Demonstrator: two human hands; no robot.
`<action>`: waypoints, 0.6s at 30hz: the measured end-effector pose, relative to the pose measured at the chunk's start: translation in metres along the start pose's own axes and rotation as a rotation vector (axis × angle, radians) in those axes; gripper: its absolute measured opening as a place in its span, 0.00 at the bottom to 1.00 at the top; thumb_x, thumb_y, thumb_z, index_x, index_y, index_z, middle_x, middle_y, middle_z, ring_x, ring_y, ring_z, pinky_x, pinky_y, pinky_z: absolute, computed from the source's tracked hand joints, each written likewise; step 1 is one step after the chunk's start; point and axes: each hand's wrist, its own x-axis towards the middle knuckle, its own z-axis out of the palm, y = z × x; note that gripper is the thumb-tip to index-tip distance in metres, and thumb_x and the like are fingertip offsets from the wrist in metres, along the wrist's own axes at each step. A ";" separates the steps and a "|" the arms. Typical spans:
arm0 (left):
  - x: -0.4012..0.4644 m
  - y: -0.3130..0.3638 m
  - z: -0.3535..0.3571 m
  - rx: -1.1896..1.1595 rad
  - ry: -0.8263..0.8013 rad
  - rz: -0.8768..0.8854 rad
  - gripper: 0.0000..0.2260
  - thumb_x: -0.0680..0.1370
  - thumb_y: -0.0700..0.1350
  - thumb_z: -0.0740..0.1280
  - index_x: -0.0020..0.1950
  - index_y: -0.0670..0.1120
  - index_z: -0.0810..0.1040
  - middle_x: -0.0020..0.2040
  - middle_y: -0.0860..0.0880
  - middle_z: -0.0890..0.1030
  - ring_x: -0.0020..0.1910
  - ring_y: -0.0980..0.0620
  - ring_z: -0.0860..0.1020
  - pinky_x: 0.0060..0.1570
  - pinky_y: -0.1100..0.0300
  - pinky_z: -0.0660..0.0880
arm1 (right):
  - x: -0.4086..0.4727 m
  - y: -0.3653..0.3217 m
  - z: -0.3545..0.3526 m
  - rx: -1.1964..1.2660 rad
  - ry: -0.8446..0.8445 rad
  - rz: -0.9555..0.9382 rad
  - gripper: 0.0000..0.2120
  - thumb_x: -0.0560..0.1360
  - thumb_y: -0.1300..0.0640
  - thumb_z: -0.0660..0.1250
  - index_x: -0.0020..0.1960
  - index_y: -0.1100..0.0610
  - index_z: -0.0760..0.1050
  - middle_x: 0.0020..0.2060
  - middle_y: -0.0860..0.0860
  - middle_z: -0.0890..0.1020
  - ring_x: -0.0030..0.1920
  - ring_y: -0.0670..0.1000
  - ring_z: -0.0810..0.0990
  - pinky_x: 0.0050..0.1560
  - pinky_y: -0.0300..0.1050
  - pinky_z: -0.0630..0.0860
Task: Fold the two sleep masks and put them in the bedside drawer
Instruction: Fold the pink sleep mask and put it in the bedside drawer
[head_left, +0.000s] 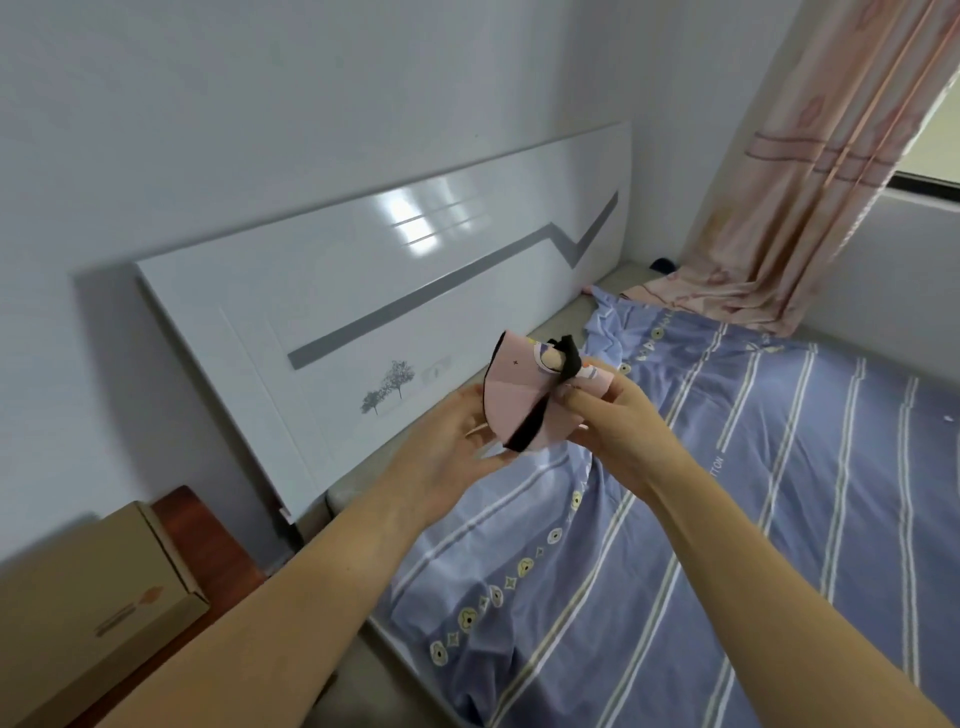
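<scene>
The person is holding one pink sleep mask (519, 395) in the air above the bed (727, 519), close to the middle of the view. The mask is doubled over on itself, and its black strap (545, 400) is running across it from about 1 o'clock down to about 7 o'clock, so it looks like the strap is being wound around the folded mask.

The left hand (452, 441) is at 8 o'clock from the mask. It is half open, the palm is turning up, and the fingers are supporting the lower left edge of the mask more than squeezing it. The right hand (608, 415) is at 4 o'clock from the mask, and its thumb and first fingers are pinching the mask and the strap together near the right side.

I think the step in hand is the folding of this first mask, and the task is at an early stage. The second mask is not visible here. A dark red bedside cabinet (202, 540) is standing at 8 o'clock, near the white headboard (363, 291), with a cardboard box (88, 597) on it. I cannot see any drawer.

The next move probably needs the strap tucked in so that the fold is not opening, and then a turn to the cabinet.
</scene>
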 end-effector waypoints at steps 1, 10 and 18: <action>0.001 0.004 -0.004 -0.056 -0.032 -0.031 0.09 0.73 0.50 0.65 0.46 0.48 0.83 0.45 0.46 0.83 0.50 0.47 0.79 0.48 0.46 0.80 | 0.000 -0.001 0.002 -0.060 0.007 -0.013 0.10 0.76 0.66 0.62 0.49 0.54 0.77 0.43 0.54 0.80 0.46 0.54 0.79 0.48 0.50 0.79; -0.004 -0.004 0.007 0.254 -0.022 0.202 0.10 0.77 0.38 0.64 0.55 0.49 0.78 0.48 0.51 0.86 0.48 0.52 0.83 0.43 0.61 0.80 | 0.005 0.000 0.024 -0.047 0.258 0.009 0.08 0.76 0.52 0.63 0.46 0.55 0.78 0.47 0.58 0.80 0.46 0.56 0.80 0.50 0.59 0.79; -0.010 -0.012 0.001 0.452 0.042 0.182 0.13 0.77 0.45 0.65 0.61 0.45 0.77 0.55 0.46 0.83 0.54 0.50 0.81 0.53 0.60 0.79 | 0.013 0.016 0.038 0.421 0.201 0.133 0.11 0.78 0.55 0.62 0.56 0.58 0.77 0.49 0.56 0.82 0.48 0.53 0.82 0.44 0.48 0.81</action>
